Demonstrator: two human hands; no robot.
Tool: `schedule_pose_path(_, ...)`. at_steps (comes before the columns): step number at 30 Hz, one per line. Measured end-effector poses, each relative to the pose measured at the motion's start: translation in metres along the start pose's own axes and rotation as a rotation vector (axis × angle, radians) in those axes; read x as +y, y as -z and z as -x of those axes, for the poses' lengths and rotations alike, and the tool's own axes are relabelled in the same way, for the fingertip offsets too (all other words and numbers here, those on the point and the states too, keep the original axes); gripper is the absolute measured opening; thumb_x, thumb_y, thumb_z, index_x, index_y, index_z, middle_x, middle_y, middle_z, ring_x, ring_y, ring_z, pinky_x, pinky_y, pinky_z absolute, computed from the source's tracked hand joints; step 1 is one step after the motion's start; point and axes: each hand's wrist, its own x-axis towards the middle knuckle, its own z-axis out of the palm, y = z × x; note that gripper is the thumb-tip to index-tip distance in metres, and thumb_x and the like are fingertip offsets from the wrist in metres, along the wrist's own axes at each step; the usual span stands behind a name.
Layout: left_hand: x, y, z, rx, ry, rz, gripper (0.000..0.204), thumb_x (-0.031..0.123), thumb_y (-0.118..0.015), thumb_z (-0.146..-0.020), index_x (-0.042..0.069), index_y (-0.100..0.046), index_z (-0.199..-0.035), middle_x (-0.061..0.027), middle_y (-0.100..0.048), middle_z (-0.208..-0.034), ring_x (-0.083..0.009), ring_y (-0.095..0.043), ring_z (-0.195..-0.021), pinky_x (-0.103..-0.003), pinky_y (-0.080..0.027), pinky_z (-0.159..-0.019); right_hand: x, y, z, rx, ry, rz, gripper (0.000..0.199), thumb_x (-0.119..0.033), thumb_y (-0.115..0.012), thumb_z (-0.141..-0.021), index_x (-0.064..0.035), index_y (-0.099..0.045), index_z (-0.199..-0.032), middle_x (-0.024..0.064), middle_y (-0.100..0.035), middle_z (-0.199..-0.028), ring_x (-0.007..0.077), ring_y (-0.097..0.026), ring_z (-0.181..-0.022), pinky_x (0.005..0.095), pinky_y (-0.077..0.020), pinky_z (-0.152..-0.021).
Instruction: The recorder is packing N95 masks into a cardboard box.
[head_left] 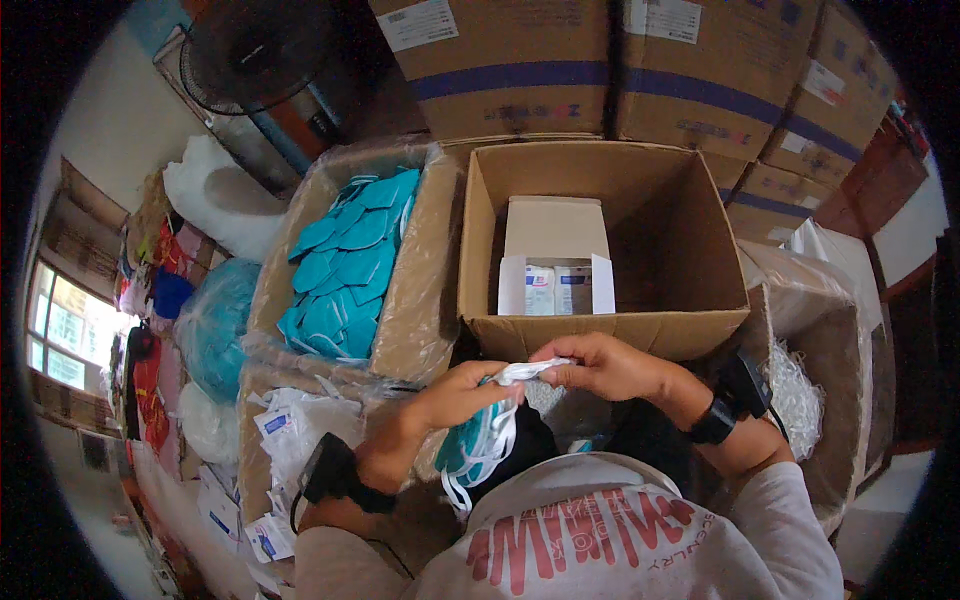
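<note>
My left hand [455, 395] is closed around a stack of teal face masks [468, 445] with white ear loops, hanging below it in front of my lap. Pinched in the fingers of my right hand [595, 368] is a bunch of white straps [530, 370], stretched between the two hands. Just beyond them stands an open brown cardboard box [690, 270]. Inside it is an open white carton [555, 225] with small white-and-blue packets [555, 290] in it.
To the left, a plastic-lined box [425, 250] holds many teal masks [345, 260]. Nearer is a box of printed white bags [300, 430]. On the right, another lined box [840, 370] contains white straps [795, 400]. Sealed cartons [510, 110] are stacked behind; a fan [250, 50] stands back left.
</note>
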Motion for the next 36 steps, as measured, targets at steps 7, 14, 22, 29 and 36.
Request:
schedule_pose_path(7,-0.007,-0.001,0.004,0.099,-0.159,-0.103,0.016,0.01,-0.047,-0.085,0.001,-0.055,-0.096,0.0005,-0.054,-0.079,-0.0074,-0.05,-0.073,-0.022,-0.041,-0.068,0.005,-0.007,-0.001,-0.043,-0.058,-0.25,0.028,-0.019,-0.046,-0.091,-0.0018,-0.053,-0.112,0.0011,-0.056,-0.082,0.0058,-0.05,-0.074,0.0203,-0.0442,-0.067)
schedule_pose_path(14,-0.014,-0.006,0.009,-0.029,0.044,0.129,0.015,0.013,-0.049,-0.084,0.004,-0.057,-0.093,0.003,-0.051,-0.076,-0.0055,-0.047,-0.07,-0.021,-0.04,-0.064,0.029,-0.008,-0.004,0.009,-0.084,-0.027,0.023,-0.023,-0.043,-0.092,-0.003,-0.053,-0.099,0.0013,-0.056,-0.078,0.0091,-0.052,-0.07,0.024,-0.044,-0.064)
schedule_pose_path(22,-0.011,-0.013,0.017,0.049,0.148,0.188,0.027,0.03,-0.047,-0.09,0.005,-0.056,-0.091,0.0024,-0.05,-0.074,-0.0051,-0.045,-0.07,-0.02,-0.039,-0.063,0.02,-0.014,-0.006,-0.05,-0.067,-0.062,0.021,-0.021,-0.048,-0.089,-0.0038,-0.049,-0.1,0.0001,-0.052,-0.082,0.0068,-0.048,-0.076,0.0215,-0.0422,-0.067)
schedule_pose_path(29,-0.016,-0.015,0.012,0.028,0.059,-0.076,0.027,0.028,-0.044,-0.091,0.003,-0.055,-0.092,-0.0001,-0.054,-0.077,-0.0078,-0.048,-0.072,-0.025,-0.042,-0.067,0.031,-0.016,-0.011,-0.144,-0.102,-0.285,0.021,-0.022,-0.053,-0.087,-0.0045,-0.049,-0.099,0.001,-0.053,-0.084,0.0074,-0.05,-0.077,0.0213,-0.0434,-0.067)
schedule_pose_path(36,-0.011,-0.014,0.012,-0.002,-0.021,-0.229,0.026,0.026,-0.047,-0.09,0.002,-0.055,-0.096,-0.0042,-0.057,-0.077,-0.0088,-0.049,-0.072,-0.027,-0.043,-0.067,0.028,-0.015,-0.01,-0.146,-0.167,-0.197,0.022,-0.024,-0.054,-0.087,-0.0026,-0.053,-0.094,0.0002,-0.055,-0.08,0.0077,-0.052,-0.074,0.0213,-0.0443,-0.067)
